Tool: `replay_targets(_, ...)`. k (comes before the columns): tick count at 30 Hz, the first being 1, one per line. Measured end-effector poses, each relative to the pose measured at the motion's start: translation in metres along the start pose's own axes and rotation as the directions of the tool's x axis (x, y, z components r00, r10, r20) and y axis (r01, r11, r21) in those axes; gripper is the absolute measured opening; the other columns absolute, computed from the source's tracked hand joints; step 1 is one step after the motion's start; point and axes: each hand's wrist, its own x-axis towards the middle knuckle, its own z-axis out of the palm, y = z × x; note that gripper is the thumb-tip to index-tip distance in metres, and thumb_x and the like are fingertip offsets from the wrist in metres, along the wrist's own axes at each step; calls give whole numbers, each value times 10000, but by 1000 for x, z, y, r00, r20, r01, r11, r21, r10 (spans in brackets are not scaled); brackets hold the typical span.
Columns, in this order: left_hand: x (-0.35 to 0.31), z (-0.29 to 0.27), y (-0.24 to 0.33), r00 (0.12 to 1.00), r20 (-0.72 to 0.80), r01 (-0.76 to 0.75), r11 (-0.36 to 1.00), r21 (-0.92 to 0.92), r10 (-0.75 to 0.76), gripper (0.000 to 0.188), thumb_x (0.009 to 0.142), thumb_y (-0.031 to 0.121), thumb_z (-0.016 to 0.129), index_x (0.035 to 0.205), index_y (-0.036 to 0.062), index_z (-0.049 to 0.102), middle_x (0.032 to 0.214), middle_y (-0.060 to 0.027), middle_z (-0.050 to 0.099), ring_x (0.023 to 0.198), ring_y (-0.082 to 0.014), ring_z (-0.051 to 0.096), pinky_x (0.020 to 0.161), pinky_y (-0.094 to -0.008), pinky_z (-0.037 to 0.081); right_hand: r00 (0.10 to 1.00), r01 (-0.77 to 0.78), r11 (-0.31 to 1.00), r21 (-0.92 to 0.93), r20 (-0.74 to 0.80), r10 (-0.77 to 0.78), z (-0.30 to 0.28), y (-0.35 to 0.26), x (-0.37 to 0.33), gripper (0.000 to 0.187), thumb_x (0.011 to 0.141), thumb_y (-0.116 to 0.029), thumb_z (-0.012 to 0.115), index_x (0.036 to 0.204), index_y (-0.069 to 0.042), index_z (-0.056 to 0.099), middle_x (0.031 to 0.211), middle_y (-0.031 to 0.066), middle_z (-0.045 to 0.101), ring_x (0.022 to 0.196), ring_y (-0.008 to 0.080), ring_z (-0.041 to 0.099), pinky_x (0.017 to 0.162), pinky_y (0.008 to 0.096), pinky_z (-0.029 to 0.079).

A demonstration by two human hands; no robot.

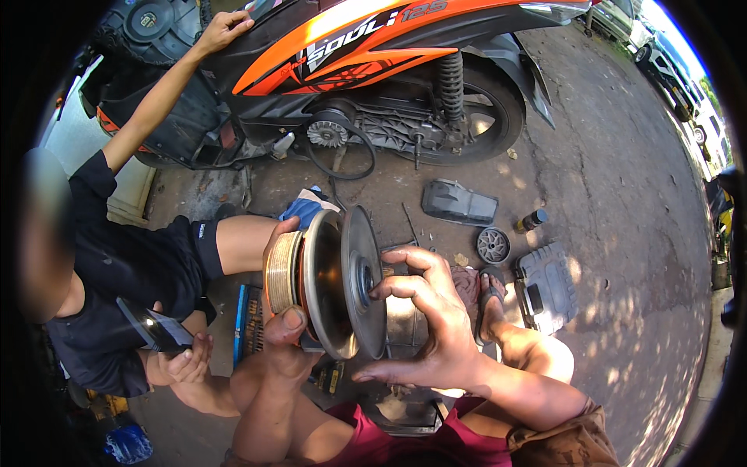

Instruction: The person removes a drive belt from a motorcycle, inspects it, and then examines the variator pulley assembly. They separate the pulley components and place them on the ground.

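Note:
In front of me is a metal pulley assembly (329, 284), two round discs with a V-shaped gap between them and a gold ribbed cylinder on the left side. My left hand (286, 335) is closed round that ribbed end, its thumb pressing the near side while the other fingers are mostly hidden behind. Beside the outer dark disc, my right hand (436, 327) has its fingers apart and curved. Its fingertips are at the hub on the disc's face, and its thumb stays off below the rim.
An orange and black scooter (350, 47) stands ahead, its drive side uncovered and a black belt (366, 167) hanging out. A person sits at left, one hand (226, 33) on the scooter, the other holding a phone (159, 327). A dark cover (459, 202), round part (492, 245) and tool case (548, 284) lie right.

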Motion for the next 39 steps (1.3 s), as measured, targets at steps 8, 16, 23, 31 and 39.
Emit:
replay_targets(8,-1,4,6,1000,-4,-6,1000,-6,6,1140,656,369,810,1563,85,181,1425,-165,484,1297,-308,540,1096,-432,465,996,5,941,339,87,-37,-1,7,0,938,636,-485,910,1418,-111,549,1554,275,293,1444,449,285,1166,531,251)
replay_targets(16,-17,-28,-2,999,35,-22,999,25,21,868,834,588,610,1473,39,400,1411,-161,537,1290,-280,553,1102,-434,452,993,88,950,-299,100,-60,-3,-13,-3,889,740,-675,731,1423,-133,560,1547,255,319,1399,486,305,1114,594,245)
replay_targets(23,-14,-78,-23,935,237,-198,941,-273,266,624,938,588,606,1317,96,552,1332,-99,596,1235,-230,579,1048,-454,497,987,121,977,-177,126,-100,-13,-12,3,789,667,-551,857,1297,-119,660,1488,222,397,1357,450,365,1116,559,290)
replay_targets(31,-19,-94,-31,986,-51,-165,921,-352,157,773,972,674,447,1457,73,427,1413,-141,521,1243,-266,567,1045,-443,495,980,197,976,89,-43,-194,-8,1,8,1075,579,-394,957,1455,-34,448,1452,260,434,1332,429,440,1118,541,330)
replay_targets(39,-11,-49,-16,937,300,-66,936,-347,178,836,942,676,507,1482,45,414,1467,-148,498,1356,-289,485,1105,-446,448,982,186,978,-94,-7,-187,-6,8,4,1140,545,-342,965,1493,-78,389,1506,297,351,1389,471,371,1130,562,322)
